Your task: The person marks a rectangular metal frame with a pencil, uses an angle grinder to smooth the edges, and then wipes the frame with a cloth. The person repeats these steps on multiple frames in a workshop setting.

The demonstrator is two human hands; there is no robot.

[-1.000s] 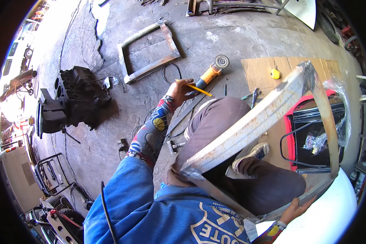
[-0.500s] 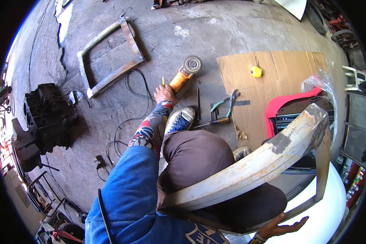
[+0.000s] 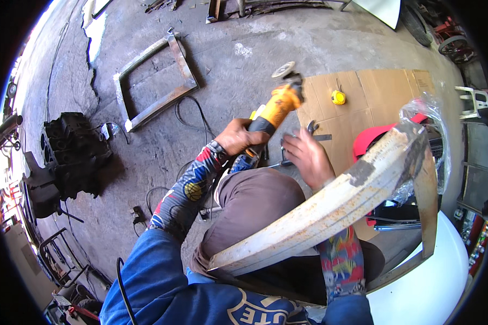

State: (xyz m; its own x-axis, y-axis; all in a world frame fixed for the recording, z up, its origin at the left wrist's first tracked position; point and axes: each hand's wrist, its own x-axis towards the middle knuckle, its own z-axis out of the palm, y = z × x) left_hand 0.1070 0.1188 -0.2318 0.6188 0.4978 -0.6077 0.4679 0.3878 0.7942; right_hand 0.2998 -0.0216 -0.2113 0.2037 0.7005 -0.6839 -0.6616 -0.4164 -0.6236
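My left hand is wrapped round the dark grip of an orange angle grinder, raised in front of my knees with its disc away from me. Close to the grinder's right side, my right hand has its fingers stretched out, slightly blurred, holding nothing. A rusty, pale metal frame with a curved bar lies across my lap. My right forearm passes behind that bar, so part of it is hidden. Partly covered by my right hand are pliers on the floor.
A yellow tape measure lies on flattened cardboard. A rectangular metal frame rests on the floor at the far left, near a black engine block. A power cord trails over the concrete. A red-edged part sits at right.
The left hand has lifted the grinder off the floor, bringing it up and right. My right hand has left the metal frame's lower edge and come forward beside the grinder.
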